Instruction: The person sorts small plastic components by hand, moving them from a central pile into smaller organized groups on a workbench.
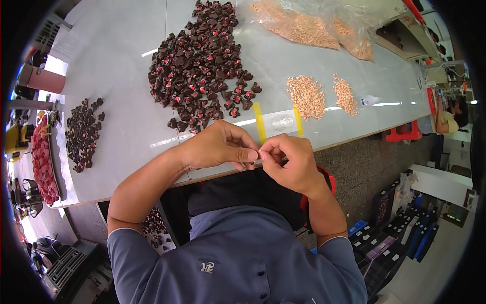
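Note:
Just over the table's near edge, my left hand and my right hand meet with thumbs and fingertips pinched together. Something small sits between the fingertips, mostly covered by them. A dark speck shows there, but its kind is too small to tell. Beyond my left hand spreads a big heap of small dark brown pieces with red and pink spots. Past my right hand lie a pile of tiny tan pieces and a smaller tan pile. A small clear dish rests between two yellow tape strips.
Clear bags of tan pieces lie at the back of the grey table. A smaller dark pile and a tray of red pieces are at left. A red stool and a person are at right.

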Action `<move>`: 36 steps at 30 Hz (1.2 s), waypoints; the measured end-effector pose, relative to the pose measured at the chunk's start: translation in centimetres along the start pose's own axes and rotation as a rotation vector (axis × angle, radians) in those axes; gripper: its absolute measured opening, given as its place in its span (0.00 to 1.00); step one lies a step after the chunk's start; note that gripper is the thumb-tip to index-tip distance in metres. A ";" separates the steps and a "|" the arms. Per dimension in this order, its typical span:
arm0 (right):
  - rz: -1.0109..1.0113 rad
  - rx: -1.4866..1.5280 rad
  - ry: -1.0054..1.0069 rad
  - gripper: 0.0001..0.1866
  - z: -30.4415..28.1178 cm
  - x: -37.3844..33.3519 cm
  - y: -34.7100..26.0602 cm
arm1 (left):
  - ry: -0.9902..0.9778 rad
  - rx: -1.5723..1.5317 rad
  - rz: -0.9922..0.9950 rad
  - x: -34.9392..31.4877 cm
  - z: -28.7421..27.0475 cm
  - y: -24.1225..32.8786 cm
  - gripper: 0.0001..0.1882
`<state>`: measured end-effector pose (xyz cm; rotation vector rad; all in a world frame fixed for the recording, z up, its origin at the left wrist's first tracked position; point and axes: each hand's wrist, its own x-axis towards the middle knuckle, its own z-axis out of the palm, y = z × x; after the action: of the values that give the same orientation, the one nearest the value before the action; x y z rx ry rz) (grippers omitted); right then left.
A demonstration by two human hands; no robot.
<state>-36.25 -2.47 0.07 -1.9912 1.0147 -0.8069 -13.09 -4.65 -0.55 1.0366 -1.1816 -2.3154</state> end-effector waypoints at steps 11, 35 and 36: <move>0.002 0.067 -0.032 0.06 0.3 0.2 -0.3 | -0.014 -0.009 0.046 -0.3 0.0 -0.1 0.14; -0.236 -0.836 -0.206 0.06 -6.3 3.9 -0.8 | -0.023 0.005 0.082 0.0 -0.2 -0.6 0.14; -0.241 -0.836 -0.212 0.06 -6.2 4.0 -0.8 | -0.022 -0.008 0.087 0.0 -0.1 -0.6 0.14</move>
<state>-38.89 -7.59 4.76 -2.8740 1.0987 -0.2718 -12.98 -4.36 -1.13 0.9408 -1.2007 -2.2682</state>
